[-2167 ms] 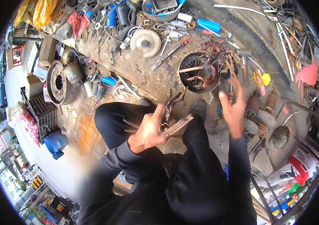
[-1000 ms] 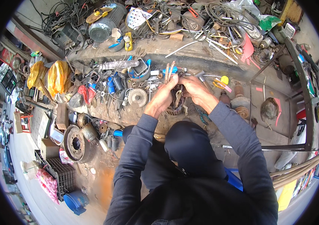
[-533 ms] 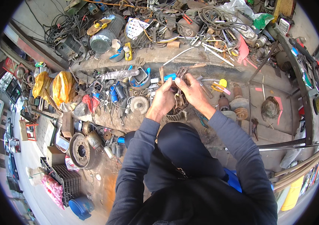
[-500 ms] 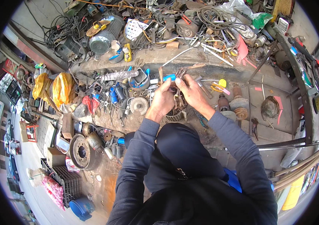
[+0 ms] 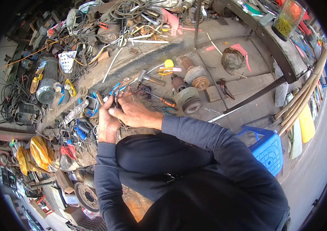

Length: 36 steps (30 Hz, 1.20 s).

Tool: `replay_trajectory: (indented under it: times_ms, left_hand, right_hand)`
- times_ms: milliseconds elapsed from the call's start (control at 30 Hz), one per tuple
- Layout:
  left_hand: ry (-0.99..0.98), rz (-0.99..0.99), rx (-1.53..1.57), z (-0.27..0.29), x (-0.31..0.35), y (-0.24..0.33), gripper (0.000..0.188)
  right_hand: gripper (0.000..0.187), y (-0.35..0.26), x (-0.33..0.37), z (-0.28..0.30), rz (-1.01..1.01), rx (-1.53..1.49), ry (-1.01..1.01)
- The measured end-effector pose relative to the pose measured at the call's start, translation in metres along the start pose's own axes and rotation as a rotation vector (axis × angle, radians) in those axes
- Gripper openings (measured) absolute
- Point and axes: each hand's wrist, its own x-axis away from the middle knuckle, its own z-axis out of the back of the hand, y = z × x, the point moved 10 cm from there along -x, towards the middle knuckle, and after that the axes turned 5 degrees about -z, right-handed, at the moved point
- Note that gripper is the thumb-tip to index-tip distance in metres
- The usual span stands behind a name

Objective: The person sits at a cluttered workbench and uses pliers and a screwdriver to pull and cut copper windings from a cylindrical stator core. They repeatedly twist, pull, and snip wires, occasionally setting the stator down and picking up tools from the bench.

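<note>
My left hand [image 5: 109, 122] and my right hand [image 5: 137, 111] meet at the left of centre, fingers closed and thumbs close together. Between their fingertips is a dark, thin bundle [image 5: 116, 101], mostly covered by the fingers, so its kind is unclear. Brownish strips stick out around it. Just beyond my right hand lie a hammer [image 5: 150, 78] with a wooden handle, a dark coil of wire [image 5: 144, 90] and an orange-handled screwdriver [image 5: 167, 102]. Two rusty motor rotors [image 5: 185, 93] stand farther right.
A blue plastic stool [image 5: 266, 151] is at my right side. Beyond the hands, a concrete ledge carries cables, scrap and an electric motor [image 5: 48, 81]. Yellow bags [image 5: 41, 153] lie at left. A metal frame [image 5: 265, 42] runs along the right, beside wooden poles [image 5: 305, 90].
The view has swung to the right, so the surroundings shift left and the stool shows. My hands stay together, with the right hand now turned more sideways across the held bundle.
</note>
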Motion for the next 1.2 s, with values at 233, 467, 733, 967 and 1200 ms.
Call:
replay_trajectory:
  times_ms: [233,467,733,967,1200]
  left_hand:
    - [0.041,0.147,-0.108,-0.024,-0.003,-0.026,0.053]
    - [-0.038,0.269,-0.289,-0.037,-0.005,-0.051,0.055]
    - [-0.297,0.389,-0.735,-0.038,0.014,-0.072,0.049]
    - [-0.044,0.281,-0.841,0.068,0.034,-0.057,0.048]
    - [0.494,0.193,-0.548,0.211,0.106,-0.042,0.044]
  right_hand:
    - [0.092,0.021,0.015,0.016,-0.222,0.046,0.045]
    - [0.064,0.039,0.035,0.044,-0.234,0.007,0.322]
    - [0.051,0.099,0.081,0.083,-0.257,0.049,0.123]
    - [0.058,0.165,0.146,0.196,-0.611,-0.004,0.234]
    - [0.065,0.256,0.186,0.280,-0.889,0.509,0.465]
